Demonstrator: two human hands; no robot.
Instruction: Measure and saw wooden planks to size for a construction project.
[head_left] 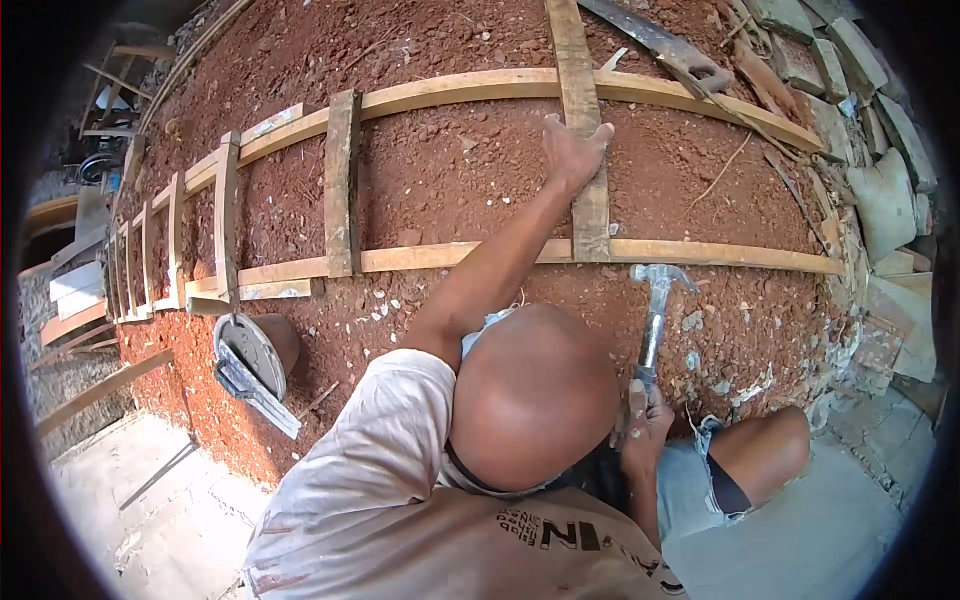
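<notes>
Nearest, at the lower edge, the person's shirt (390,510) and head (535,395) cover part of the view. Beside the head, the right hand (648,425) is closed, its fingers wrapped about the grip of a claw hammer (655,312). The hammer is probably head-heavy and rigid; the low end of the grip suits a swing, while a hold nearer the head would give finer control. Its head lies just short of the near rail (730,253); contact cannot be told. To the left, a bucket (288,340) with grey contents carries a trowel-like tool (262,395) across its rim.

Farther on, a wooden crosspiece (590,215) overlaps the near rail and the far rail (470,88), running on to the upper edge. The left hand (575,155) spans it just short of the far rail, partly closed, thumb at the right edge and fingers toward the left; how firmly the fingertips press cannot be told. The board appears stiff, rough and moderately light, unlikely to slip but liable to splinter; it is best held by both long edges, clear of the ends. Beyond the far rail, a handsaw (655,40) rests on reddish soil (440,190).
</notes>
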